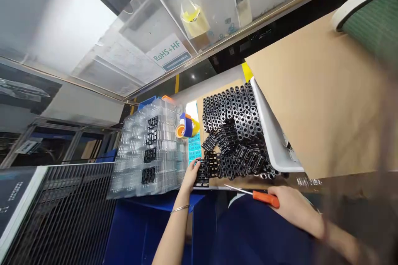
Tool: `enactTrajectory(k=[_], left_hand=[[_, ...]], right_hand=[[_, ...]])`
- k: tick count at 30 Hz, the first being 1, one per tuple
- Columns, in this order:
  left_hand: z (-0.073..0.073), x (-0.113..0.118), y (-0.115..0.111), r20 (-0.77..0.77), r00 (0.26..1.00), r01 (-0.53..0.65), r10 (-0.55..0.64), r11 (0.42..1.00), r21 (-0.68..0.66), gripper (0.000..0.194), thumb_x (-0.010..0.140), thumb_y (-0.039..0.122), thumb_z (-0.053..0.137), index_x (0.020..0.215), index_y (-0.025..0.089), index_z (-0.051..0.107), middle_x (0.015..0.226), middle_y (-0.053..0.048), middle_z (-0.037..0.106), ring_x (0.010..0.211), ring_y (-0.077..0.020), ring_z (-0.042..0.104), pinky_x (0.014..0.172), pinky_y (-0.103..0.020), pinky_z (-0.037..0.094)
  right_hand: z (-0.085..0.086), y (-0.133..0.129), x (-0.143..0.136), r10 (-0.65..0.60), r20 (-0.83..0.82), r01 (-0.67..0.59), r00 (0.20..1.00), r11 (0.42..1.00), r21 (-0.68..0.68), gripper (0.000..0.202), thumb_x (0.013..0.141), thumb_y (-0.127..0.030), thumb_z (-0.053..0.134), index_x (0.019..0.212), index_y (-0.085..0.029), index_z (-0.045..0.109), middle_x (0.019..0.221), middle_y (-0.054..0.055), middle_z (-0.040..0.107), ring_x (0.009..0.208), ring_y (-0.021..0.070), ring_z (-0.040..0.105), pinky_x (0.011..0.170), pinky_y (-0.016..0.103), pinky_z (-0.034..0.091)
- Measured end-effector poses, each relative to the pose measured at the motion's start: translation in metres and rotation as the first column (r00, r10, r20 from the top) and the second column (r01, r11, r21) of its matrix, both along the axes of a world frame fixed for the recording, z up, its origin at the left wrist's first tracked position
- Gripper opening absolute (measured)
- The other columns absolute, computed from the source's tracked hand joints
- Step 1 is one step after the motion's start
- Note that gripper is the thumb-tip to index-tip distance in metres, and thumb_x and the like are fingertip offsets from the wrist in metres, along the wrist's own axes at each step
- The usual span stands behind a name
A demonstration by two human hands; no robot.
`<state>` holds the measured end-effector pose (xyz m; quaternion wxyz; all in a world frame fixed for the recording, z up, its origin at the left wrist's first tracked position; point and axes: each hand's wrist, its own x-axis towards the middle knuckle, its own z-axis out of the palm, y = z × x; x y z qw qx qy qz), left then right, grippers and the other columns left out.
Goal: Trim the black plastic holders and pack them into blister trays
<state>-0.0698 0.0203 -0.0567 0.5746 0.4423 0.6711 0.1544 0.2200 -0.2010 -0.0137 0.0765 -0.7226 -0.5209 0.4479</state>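
My right hand (pixel 289 201) is wrapped around the orange handle of a screwdriver (pixel 265 198), its thin metal shaft pointing left over my lap. At the front edge of the bench, my left hand (pixel 191 175) grips the side of a black ribbed plastic part (pixel 202 174), thumb and fingers at its left edge. Beside that part lie loose black plastic pieces (pixel 249 158), some heaped on others. Behind them, rows of black parts with oval holes (pixel 230 105) stand close together.
Left of the bench is a stack of clear plastic trays (pixel 169 153), several black pieces in the top one. A tape dispenser (pixel 188 126) sits beside blue labels (pixel 195 147). A white bin (pixel 267 132) and a large cardboard sheet (pixel 317 91) are at the right.
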Motion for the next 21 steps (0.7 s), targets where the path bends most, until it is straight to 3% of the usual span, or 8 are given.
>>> enactTrajectory(k=[9,17,21], left_hand=[[0.015,0.000,0.011,-0.016,1.000,-0.005,0.005,1.000,-0.002,0.033,0.098,0.036,0.062,0.123,0.015,0.062,0.101,-0.005,0.070,0.079,-0.0150,0.069,0.072,-0.033,0.061],[0.030,-0.005,0.017,-0.052,0.998,-0.040,0.044,0.997,0.064,0.030,0.096,0.026,0.064,0.124,0.016,0.060,0.101,-0.003,0.068,0.079,-0.0139,0.067,0.071,-0.031,0.059],[0.032,-0.008,0.018,-0.034,0.999,-0.040,0.041,0.999,0.030,0.032,0.097,0.027,0.062,0.127,0.016,0.059,0.100,-0.003,0.069,0.078,-0.0141,0.067,0.072,-0.031,0.059]], right_hand=[[0.005,0.002,0.001,-0.048,-0.082,0.046,0.995,0.999,-0.018,0.035,0.091,-0.046,0.055,0.065,-0.023,0.057,0.070,0.005,0.073,0.065,0.0251,0.068,0.057,0.029,0.031],[0.005,0.005,-0.006,-0.062,-0.085,0.061,0.994,0.998,-0.015,0.033,0.089,-0.043,0.060,0.063,-0.023,0.058,0.067,0.004,0.070,0.061,0.0224,0.065,0.056,0.029,0.029],[0.004,0.007,-0.008,-0.052,-0.077,0.051,0.996,0.999,-0.016,0.031,0.089,-0.039,0.059,0.062,-0.023,0.056,0.066,0.004,0.070,0.059,0.0212,0.064,0.055,0.029,0.028]])
